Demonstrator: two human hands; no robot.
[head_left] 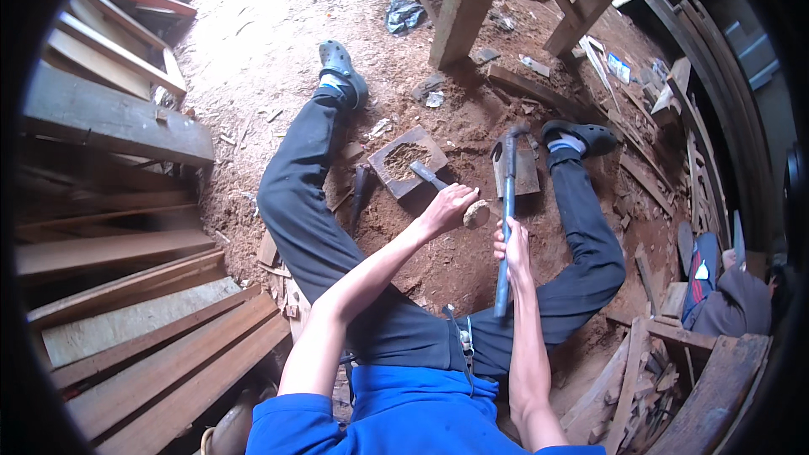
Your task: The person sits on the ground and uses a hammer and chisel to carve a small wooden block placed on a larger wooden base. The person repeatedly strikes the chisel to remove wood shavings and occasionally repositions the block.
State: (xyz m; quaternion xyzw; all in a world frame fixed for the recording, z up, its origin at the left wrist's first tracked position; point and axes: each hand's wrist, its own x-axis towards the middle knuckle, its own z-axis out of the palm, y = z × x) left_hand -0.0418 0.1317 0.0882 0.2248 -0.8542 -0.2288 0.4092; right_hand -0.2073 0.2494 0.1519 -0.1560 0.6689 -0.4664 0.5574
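- Brown wood, cut as a squat block (430,140), lies on the sawdust-strewn ground (438,265) between the person's outstretched legs (295,190), its corners turned toward and away from the body; a rough hollow full of chips opens in its upper face.
- Left hand (451,209) is closed around the handle of a chisel (426,173) just beyond the block's right corner.
- Chisel's long axis slants from the hollow, toward the body and rightward; its blade end is over the hollow's near right side, though whether it bites or only hovers I cannot tell.
- Right hand (514,246) is wrapped around the blue shaft of a hammer (509,194), which points away from the body.
- Hands are apart; the left is nearer the block, which lies ahead and leftward of both. The chisel's frayed butt faces right, toward the hammer shaft, while the hammer's head is farther out, by the far edge of a second block (526,177).
- Dark tapered piece (361,190) lies beside the first block's left corner.
- Writing: none legible on either tool; a blue-and-white wrapper (619,67) at far right seems printed, too small to read.
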